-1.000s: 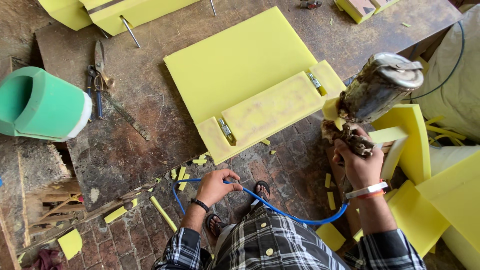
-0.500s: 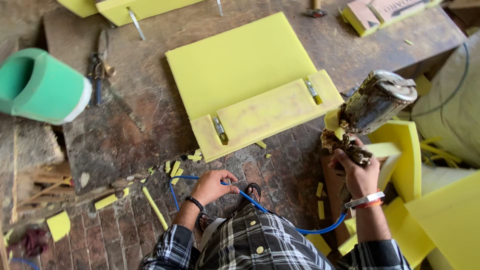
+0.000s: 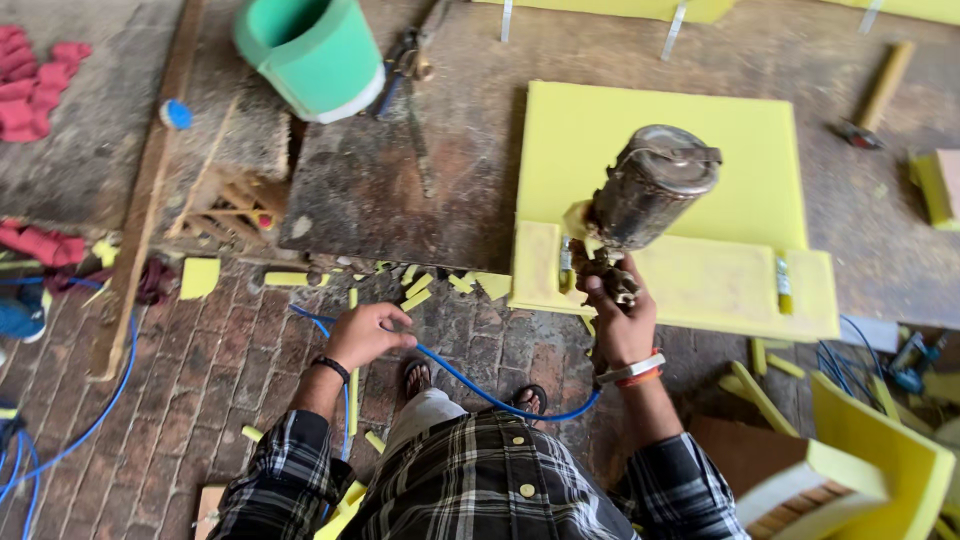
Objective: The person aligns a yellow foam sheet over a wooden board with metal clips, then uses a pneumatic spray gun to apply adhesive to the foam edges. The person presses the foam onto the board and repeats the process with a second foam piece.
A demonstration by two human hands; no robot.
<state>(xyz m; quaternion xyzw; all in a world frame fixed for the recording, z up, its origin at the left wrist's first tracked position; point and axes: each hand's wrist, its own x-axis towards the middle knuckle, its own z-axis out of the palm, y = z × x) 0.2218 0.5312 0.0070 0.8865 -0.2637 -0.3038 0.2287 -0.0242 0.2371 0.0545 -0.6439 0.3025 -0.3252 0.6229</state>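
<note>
Head view, two people talking it over:

— What is the right hand (image 3: 622,322) doing?

— It is gripping the handle of a spray gun (image 3: 640,205), fingers wrapped fully around it. The gun's grimy metal cup is sitting on top, and the whole tool is hanging above the near edge of a yellow foam sheet (image 3: 660,165).

— And that sheet?

— It is lying flat on the worn workbench (image 3: 400,190). A narrower, paler yellow foam strip (image 3: 700,285) is lying across its front edge, overhanging the bench a little, with two small clips showing on it.

— The left hand (image 3: 365,335)?

— It is closing loosely around a blue hose (image 3: 470,385), low over the brick floor (image 3: 200,400). The hose is running from that hand, past the person's sandalled feet, up toward the right hand and the gun.

— Anything else around?

— A green bucket (image 3: 315,50) is standing at the bench's far left corner, with scissors (image 3: 405,60) just beside it. Yellow foam scraps (image 3: 415,290) are lying scattered on the bricks under the bench edge, and a hammer (image 3: 870,95) is lying well apart on the far right of the bench.
</note>
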